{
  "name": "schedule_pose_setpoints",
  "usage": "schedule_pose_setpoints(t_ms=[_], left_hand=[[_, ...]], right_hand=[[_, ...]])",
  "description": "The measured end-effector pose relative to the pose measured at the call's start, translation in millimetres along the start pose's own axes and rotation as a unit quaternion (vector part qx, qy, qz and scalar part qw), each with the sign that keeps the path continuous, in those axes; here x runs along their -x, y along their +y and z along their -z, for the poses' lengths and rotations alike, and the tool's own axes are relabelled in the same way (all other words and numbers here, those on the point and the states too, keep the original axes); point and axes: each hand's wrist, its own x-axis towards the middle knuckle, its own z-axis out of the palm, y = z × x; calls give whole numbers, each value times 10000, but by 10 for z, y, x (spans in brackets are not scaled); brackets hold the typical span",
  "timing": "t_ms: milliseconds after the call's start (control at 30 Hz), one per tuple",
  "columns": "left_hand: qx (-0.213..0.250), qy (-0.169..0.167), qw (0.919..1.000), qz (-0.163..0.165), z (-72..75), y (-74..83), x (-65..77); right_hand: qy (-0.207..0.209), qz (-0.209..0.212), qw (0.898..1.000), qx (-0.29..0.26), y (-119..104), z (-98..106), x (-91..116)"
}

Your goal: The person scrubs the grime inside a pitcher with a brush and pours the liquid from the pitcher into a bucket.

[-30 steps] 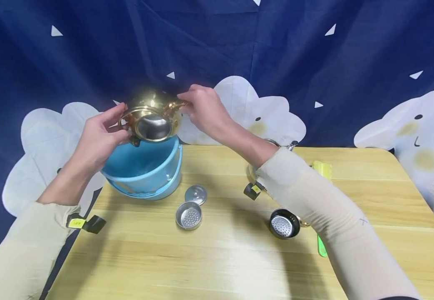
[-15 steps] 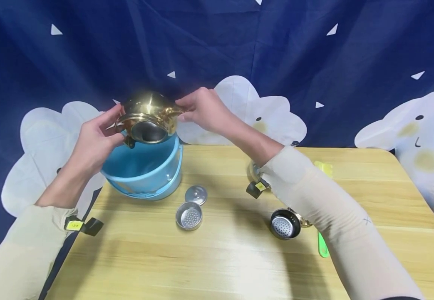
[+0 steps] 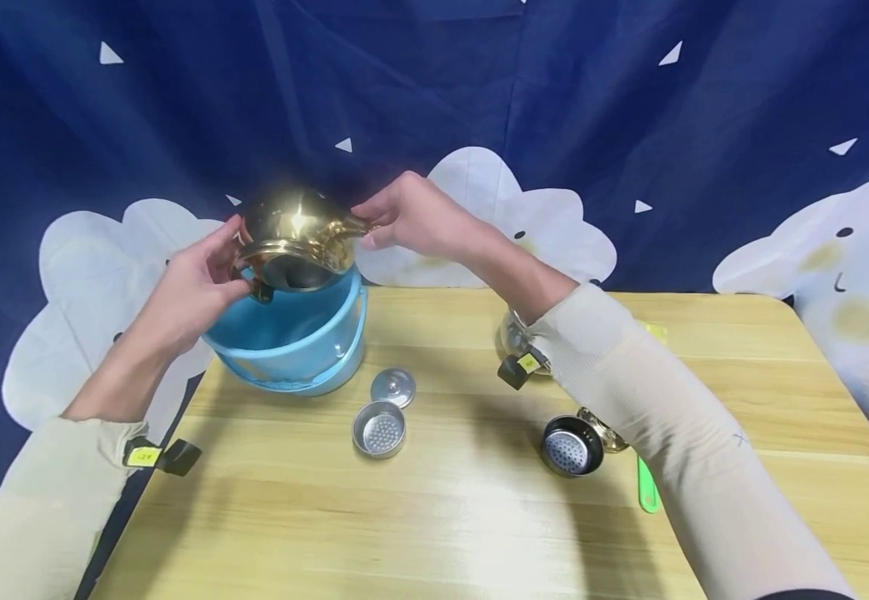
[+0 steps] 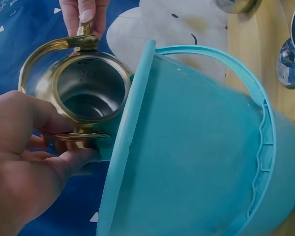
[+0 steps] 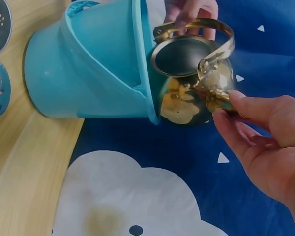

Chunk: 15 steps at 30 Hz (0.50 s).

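Note:
A shiny gold teapot (image 3: 295, 221) is held tilted over the blue bucket (image 3: 292, 367), its wide mouth facing down toward the person. My left hand (image 3: 190, 287) grips its left side, by the end of the curved handle (image 4: 44, 51). With thumb and fingers my right hand (image 3: 422, 218) pinches the short spout on the other side. The silvery inside of the teapot shows in the left wrist view. Whether anything flows out cannot be seen. The bucket's bottom is hidden.
On the wooden table (image 3: 434, 517) lie a silver strainer cup (image 3: 379, 433), a small metal lid (image 3: 393, 388), a dark-rimmed strainer (image 3: 571, 450) and a gold lid (image 3: 605, 432). Partly behind the right forearm are a shiny pot (image 3: 512, 337) and a green-handled tool (image 3: 647, 487).
The teapot has tipped further, so its mouth faces more downward and less of its inside shows. Both hands keep their hold and have shifted slightly.

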Motion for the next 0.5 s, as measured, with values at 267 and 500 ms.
schedule_pose_setpoints(t_ms=[267,500], left_hand=[[153,-485,9987,-102,-36,-9,-16],[211,-342,9991,-138,-56,-27,2]], right_hand=[[-83,158,9995,257,11,13,41],[-48,385,9981,480,25,-15,52]])
